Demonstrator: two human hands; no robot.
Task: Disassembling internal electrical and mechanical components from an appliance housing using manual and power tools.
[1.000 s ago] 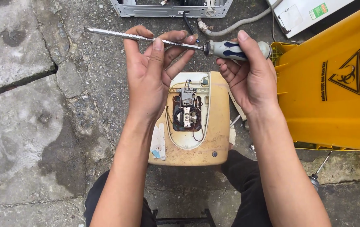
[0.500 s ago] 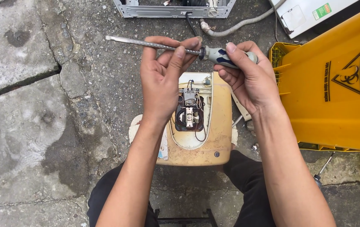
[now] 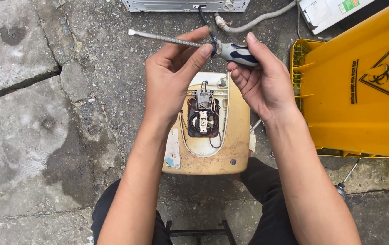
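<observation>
The right hand (image 3: 262,84) is curled around the screwdriver (image 3: 194,43) handle, while the left hand (image 3: 171,77) pinches its shaft, fingers half-open.

Both hands hold a screwdriver (image 3: 190,42) level above a yellowed appliance casing (image 3: 237,136) on the concrete: the right hand (image 3: 262,81) grips its blue-and-white handle, the left hand (image 3: 171,81) pinches the metal shaft. The casing's opening shows a small motor (image 3: 202,113) with wires, and a yellow bin (image 3: 362,90) lies just beside it.

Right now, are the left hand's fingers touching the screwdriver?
Touching. The head view shows the left hand with its fingertips pinching the screwdriver where the shaft meets the handle; the right hand holds the handle.
</observation>
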